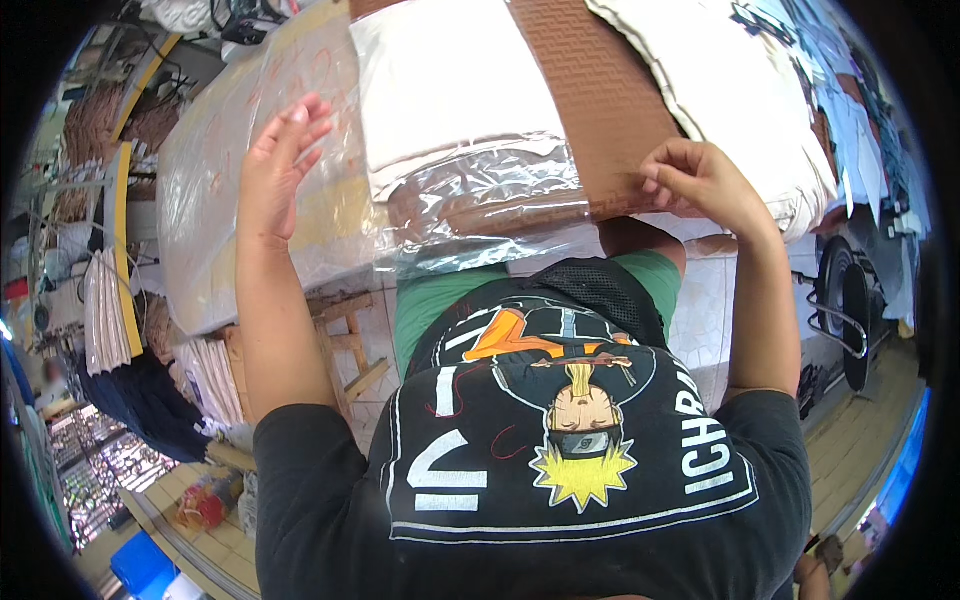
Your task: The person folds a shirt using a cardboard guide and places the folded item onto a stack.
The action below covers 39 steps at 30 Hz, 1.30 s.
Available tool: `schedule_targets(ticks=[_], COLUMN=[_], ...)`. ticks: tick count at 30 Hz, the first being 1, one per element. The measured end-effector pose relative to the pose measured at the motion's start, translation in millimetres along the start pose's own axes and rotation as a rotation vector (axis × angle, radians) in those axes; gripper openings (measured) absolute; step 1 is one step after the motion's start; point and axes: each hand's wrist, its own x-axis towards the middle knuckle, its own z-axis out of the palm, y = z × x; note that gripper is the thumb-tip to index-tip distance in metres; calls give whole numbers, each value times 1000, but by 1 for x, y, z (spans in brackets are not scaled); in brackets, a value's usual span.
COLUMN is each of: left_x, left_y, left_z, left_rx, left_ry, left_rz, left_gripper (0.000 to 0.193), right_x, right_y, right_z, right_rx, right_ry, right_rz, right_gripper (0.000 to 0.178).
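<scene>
In front of me a folded white garment lies inside a clear plastic bag, whose loose end hangs over the table's near edge. My left hand is raised to the left of the bag, above a plastic-covered surface; its fingers are spread and hold nothing. To the right of the bag, my right hand hovers over the brown textured surface. Its fingers are curled, with the thumb against the index finger. Whether anything small is pinched there is hidden.
A pile of white cloth lies at the right of the table, with blue garments beyond it. Clear plastic covers the left part. Stacked folded garments stand on the far left; a black round-based stand is at right.
</scene>
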Motion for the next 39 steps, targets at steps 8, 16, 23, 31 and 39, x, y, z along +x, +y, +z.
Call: schedule_targets(ticks=[8,16,23,31,39], left_x=[-35,-38,-31,-34,-48], left_y=[-85,-85,-87,-86,-89], left_z=[-9,8,10,12,-2], left_rx=[462,940,924,946,931], left_ry=[9,60,1,51,42], left_rz=[94,638,741,776,712], left_gripper=[39,58,46,40,41], right_x=[28,18,23,45,41], right_y=[-8,-5,10,8,19], right_z=[42,61,56,68,63], right_rx=[265,261,-225,-673,-675], right_ry=[-93,-217,59,479,291], right_rz=[269,113,-596,-751,-764], right_gripper=[27,23,29,17,23])
